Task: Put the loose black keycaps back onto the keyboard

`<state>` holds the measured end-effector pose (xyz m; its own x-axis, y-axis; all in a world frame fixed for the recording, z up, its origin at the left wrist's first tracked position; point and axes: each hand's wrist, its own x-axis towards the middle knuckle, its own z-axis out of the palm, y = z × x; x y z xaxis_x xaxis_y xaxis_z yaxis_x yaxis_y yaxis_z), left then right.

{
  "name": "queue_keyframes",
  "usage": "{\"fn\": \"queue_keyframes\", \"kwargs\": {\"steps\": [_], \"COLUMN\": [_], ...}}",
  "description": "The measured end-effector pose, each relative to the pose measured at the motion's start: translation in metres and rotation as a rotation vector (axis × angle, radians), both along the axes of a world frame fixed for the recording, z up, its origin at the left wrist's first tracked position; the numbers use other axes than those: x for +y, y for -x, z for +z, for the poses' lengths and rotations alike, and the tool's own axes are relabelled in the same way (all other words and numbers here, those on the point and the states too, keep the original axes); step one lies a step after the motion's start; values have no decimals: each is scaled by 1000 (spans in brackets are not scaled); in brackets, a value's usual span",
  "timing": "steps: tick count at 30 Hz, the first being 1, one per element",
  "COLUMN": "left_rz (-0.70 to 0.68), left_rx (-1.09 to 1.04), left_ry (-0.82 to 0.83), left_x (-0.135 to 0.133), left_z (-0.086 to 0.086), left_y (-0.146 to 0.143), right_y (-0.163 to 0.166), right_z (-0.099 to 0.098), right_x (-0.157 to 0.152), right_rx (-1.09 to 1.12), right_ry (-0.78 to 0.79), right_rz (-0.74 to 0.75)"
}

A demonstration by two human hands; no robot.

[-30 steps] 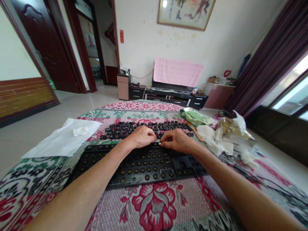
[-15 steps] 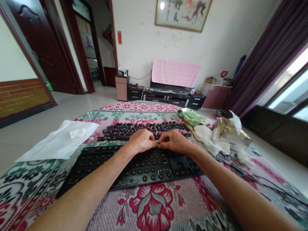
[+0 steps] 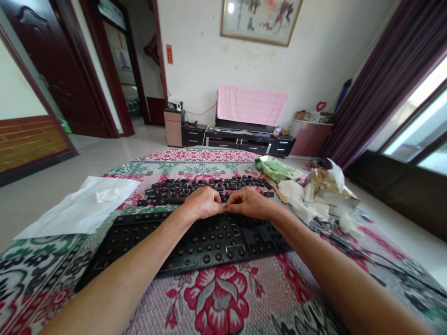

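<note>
A black keyboard [image 3: 206, 242] lies before me, most of its keycaps off and the round key mounts bare; a row of caps sits along its far left edge. Over its far edge, near the middle, my left hand [image 3: 204, 203] and my right hand [image 3: 246, 203] meet with fingertips pinched close together. Whatever is between the fingers is too small and hidden to make out. Just beyond the hands is a spread of loose black keycaps [image 3: 167, 190], with the long space bar among the nearest ones.
A white sheet [image 3: 75, 209] with a crumpled tissue [image 3: 107, 195] lies at left. On the right are a green packet [image 3: 275, 167], crumpled tissues [image 3: 296, 195], a gold wrapper [image 3: 323, 181] and a black cable [image 3: 380, 260]. A floral cloth [image 3: 220, 298] covers the table.
The view has shifted slightly, moving everything a little to the left in the picture. Both hands keep the same pinched pose over the keyboard's far edge.
</note>
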<state>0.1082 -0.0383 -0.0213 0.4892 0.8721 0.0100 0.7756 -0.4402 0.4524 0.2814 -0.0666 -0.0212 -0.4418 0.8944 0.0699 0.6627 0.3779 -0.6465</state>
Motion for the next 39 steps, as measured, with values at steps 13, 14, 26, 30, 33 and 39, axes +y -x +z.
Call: {"fn": "queue_keyframes", "kwargs": {"steps": [13,14,26,30,33,39], "left_rz": [-63,-58,15,15,18,12], "left_rx": [17,20,39,29,29,17], "left_ry": [97,98,3,21,14,-2], "left_x": [7,7,1,0,-1,-1], "left_z": [1,1,-1,1,1,0], "left_y": [-1,-1,-3,-2,-2,-2], "right_y": [0,0,-5,-26,-42,-52], "right_z": [3,3,11,18,18,7], "right_x": [14,15,15,47,80,117], "right_rx": [-21,-36,-25,-85,-296,-491], "right_ry": [146,155,106,-203,-303,-254], "right_rz": [21,15,86,-249,-393,-331]}}
